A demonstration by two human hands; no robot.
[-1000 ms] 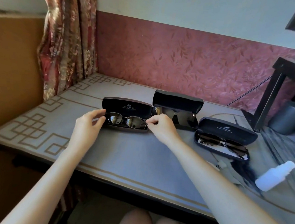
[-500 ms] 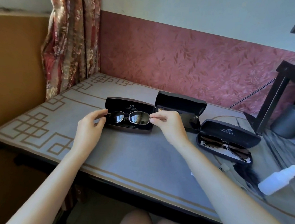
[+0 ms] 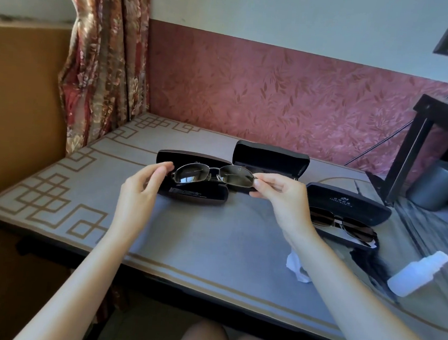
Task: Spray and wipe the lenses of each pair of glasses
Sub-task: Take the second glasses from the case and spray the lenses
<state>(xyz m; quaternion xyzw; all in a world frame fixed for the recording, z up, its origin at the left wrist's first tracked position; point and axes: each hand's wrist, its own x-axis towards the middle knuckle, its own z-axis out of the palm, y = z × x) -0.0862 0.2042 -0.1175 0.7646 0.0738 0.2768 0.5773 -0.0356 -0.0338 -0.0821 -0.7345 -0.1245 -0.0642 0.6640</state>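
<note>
Single head-worn wide-angle view, looking forward and down, close over the grey patterned table (image 3: 211, 239); red leaf-patterned wall (image 3: 278, 93) across upper frame.

Three open black glasses cases sit on the table: one at left (image 3: 192, 191), one behind at centre (image 3: 271, 159), one at right (image 3: 349, 205). Two pairs of dark-lensed glasses are visible: one lifted (image 3: 214, 174), one in the right case (image 3: 342, 223). One white spray bottle (image 3: 417, 273). One crumpled white cloth (image 3: 297, 265). Two hands: left (image 3: 140, 195), right (image 3: 285, 199).
</note>
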